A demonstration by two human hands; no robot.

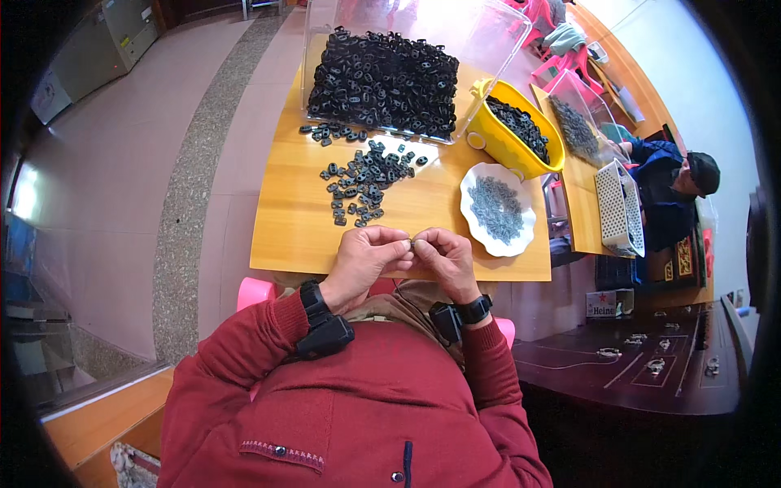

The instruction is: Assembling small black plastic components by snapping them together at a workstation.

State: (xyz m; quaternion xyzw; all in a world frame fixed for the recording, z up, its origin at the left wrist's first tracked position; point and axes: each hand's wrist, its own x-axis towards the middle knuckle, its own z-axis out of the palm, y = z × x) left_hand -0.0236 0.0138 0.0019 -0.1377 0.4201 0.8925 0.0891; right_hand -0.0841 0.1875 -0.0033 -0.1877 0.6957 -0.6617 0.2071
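My left hand (368, 259) and my right hand (444, 259) meet over the near edge of the wooden table (293, 236). Both are closed in a pinch, fingertips touching. A small dark piece (413, 242) shows between them, mostly hidden by the fingers. Just beyond lies a loose spread of small black plastic pieces (366, 180), with holes through them, like cord locks. To the right of my right hand, a white scalloped dish (467, 213) holds many tiny grey pieces (498, 210), too small to make out.
A clear plastic bin (480, 73) heaped with black pieces (382, 81) stands at the back. Beside it sits a yellow tub (496, 134) of similar pieces. Further right, a person in a dark cap (703, 172) sits at another table with a white perforated basket (610, 207).
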